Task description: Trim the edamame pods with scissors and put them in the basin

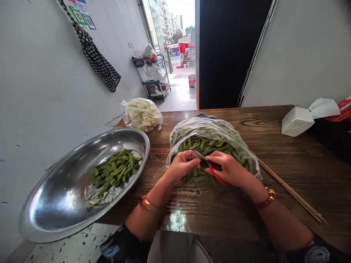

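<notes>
My right hand (226, 170) grips a pair of scissors (215, 173) with red handles, their blades pointing up and left. Close to the blade tips, my left hand (184, 166) has thumb and fingers pinched together; what they hold is too small or hidden to make out. Both hands are over the near edge of a clear plastic bag (214, 128) full of green edamame pods (203, 142). Some loose pods (199, 179) lie on the table below the hands. To the left, a large oval metal basin (63, 190) contains a heap of edamame pods (116, 170).
Behind the basin, a plastic bag of cauliflower pieces (144, 115) sits by thin sticks. Bamboo skewers (290, 191) lie at the right on the wooden table (274, 146). A tissue pack (297, 120) stands at the far right. Past the table are a cart (155, 84) and an open doorway.
</notes>
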Available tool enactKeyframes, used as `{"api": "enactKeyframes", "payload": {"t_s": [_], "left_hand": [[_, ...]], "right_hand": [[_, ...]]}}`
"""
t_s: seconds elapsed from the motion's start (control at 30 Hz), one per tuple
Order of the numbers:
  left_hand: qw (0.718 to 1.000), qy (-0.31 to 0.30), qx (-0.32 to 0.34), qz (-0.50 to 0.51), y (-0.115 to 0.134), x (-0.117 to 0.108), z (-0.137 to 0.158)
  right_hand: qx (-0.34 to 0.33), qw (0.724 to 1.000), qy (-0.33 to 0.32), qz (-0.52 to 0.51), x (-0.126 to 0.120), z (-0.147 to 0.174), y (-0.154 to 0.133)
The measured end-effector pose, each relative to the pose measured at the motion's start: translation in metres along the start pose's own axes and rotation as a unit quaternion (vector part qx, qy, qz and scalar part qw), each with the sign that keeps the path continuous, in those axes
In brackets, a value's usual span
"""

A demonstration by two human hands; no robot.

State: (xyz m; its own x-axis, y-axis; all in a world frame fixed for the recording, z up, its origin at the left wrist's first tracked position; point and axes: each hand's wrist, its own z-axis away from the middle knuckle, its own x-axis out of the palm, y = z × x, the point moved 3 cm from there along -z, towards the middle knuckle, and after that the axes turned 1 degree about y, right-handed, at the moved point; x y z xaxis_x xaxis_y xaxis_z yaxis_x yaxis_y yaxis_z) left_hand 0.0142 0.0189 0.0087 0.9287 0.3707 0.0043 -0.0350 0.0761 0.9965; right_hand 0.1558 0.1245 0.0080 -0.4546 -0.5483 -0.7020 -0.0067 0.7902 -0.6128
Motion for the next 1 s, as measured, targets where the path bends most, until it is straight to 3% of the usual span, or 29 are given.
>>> {"api": "enactKeyframes", "payload": {"t_s": [0.2, 0.3, 0.43, 0.8, 1.0], "left_hand": [[0.991, 0.086, 0.016, 0.102, 0.000, -0.006, -0.002], [0.974, 0.121, 0.031, 0.192, 0.000, -0.011, -0.003], [0.952, 0.123, 0.043, 0.276, -0.001, -0.016, -0.005], [0.963, 0.087, 0.007, 0.255, -0.011, 0.004, -0.002], [0.952, 0.106, 0.012, 0.286, -0.007, -0.004, -0.002]], "right_hand": [[0.037, 0.994, 0.096, -0.033, -0.002, -0.001, 0.007], [0.043, 0.993, 0.110, -0.029, -0.001, 0.000, 0.008], [0.036, 0.993, 0.109, -0.017, 0.002, 0.001, 0.008], [0.009, 0.994, 0.108, -0.021, 0.005, 0.000, 0.000], [0.011, 0.993, 0.121, -0.016, 0.005, 0.001, 0.001]]}}
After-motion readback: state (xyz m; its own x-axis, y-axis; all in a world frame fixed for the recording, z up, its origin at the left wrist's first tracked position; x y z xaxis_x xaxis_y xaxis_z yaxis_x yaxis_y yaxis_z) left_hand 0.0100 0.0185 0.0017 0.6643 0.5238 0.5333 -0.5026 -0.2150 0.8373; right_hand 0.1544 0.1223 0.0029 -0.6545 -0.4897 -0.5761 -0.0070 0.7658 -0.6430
